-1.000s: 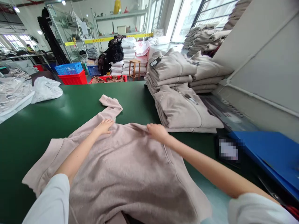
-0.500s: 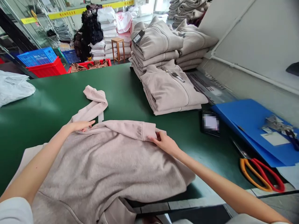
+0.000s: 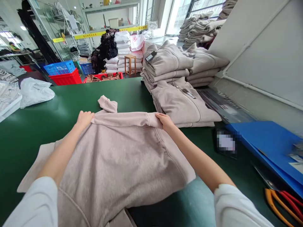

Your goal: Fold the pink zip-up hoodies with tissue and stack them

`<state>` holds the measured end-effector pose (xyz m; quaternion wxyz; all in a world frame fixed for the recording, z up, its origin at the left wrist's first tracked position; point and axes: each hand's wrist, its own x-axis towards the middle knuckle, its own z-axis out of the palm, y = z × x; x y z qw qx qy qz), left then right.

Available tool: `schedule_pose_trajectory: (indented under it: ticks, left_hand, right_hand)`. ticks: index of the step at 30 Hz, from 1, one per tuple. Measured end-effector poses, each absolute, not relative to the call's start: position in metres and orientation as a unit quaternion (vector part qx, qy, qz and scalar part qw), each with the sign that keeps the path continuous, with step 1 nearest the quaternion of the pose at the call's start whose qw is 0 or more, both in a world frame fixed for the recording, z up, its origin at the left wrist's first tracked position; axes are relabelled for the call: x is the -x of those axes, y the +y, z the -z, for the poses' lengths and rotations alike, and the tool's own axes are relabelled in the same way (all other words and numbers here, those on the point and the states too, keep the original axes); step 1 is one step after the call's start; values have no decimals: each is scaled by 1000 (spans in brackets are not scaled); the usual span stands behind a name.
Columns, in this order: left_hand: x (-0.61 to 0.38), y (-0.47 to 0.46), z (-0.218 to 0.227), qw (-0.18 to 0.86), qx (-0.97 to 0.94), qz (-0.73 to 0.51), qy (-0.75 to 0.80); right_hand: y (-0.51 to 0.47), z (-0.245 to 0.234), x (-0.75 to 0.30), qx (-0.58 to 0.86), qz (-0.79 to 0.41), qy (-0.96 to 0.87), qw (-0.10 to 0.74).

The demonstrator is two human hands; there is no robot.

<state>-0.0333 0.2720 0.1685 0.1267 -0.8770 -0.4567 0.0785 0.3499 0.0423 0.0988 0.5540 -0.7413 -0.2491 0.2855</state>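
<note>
Head view: pinkish-beige sweatshirt [image 3: 123, 157] spread on a green tabletop [image 3: 78, 99], near side, directly before the person. One sleeve [image 3: 119, 119] lies straight across its far edge, drawn out between both hands. Left hand [image 3: 85, 119]: fingers together, clamped on the fabric at the sleeve's left end; thumb hidden. Right hand [image 3: 165, 121]: thumb and fingers pinching the cuff [image 3: 153, 119] at the right end. Second sleeve [image 3: 107, 104] bent on the tabletop, just beyond the far edge, nearer the left hand.

To the right and farther off, folded zip-front tops [image 3: 182, 102] in stacks, the closest just beyond the right hand. Near right: blue folder [image 3: 267, 138], scissors [image 3: 279, 195] with orange and red handles. Far left: white plastic bag [image 3: 36, 91]; past the table, a wooden stool [image 3: 130, 57].
</note>
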Motion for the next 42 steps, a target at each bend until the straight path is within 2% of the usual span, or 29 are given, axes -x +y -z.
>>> schedule_pose_trajectory:
  ticks: [3, 5, 8, 10, 13, 18, 21, 25, 29, 32, 35, 40, 42]
  left_hand:
    - [9, 254, -151, 122, 836, 56, -532]
    - [1, 231, -128, 96, 841, 91, -524]
    - [10, 194, -90, 52, 862, 23, -504]
    - [23, 182, -71, -2, 849, -51, -525]
    - [38, 188, -61, -74, 829, -110, -544]
    - [28, 230, -67, -136, 791, -124, -584]
    - [22, 246, -66, -139, 778, -107, -604]
    - [26, 251, -60, -108, 790, -53, -601]
    - [21, 234, -58, -61, 784, 4, -617]
    - [0, 204, -58, -31, 829, 3, -558]
    - [-23, 175, -56, -103, 862, -77, -491]
    - [-43, 175, -46, -120, 829, -73, -541]
    - [-46, 187, -44, -130, 825, -60, -547]
  right_hand:
    - [63, -102, -345, 764, -248, -258, 536]
    - [56, -91, -337, 788, -180, -324, 491]
    - [24, -60, -327, 830, -79, -455, 312]
    - [0, -39, -320, 853, -69, -475, 204]
    - [-26, -20, -314, 867, -77, -468, 154]
    - [-66, -31, -310, 866, -148, -417, 232]
    - [-107, -49, -311, 859, -267, -316, 302]
    - [-171, -65, -305, 749, -451, -299, 383]
    - [-207, -62, -290, 707, -418, -334, 463]
    - [-209, -56, -283, 714, -402, -396, 413]
    - [-202, -62, -286, 728, -375, -463, 339]
    - [-208, -85, -300, 751, -310, -389, 435]
    - [-214, -84, -300, 771, -314, -362, 419]
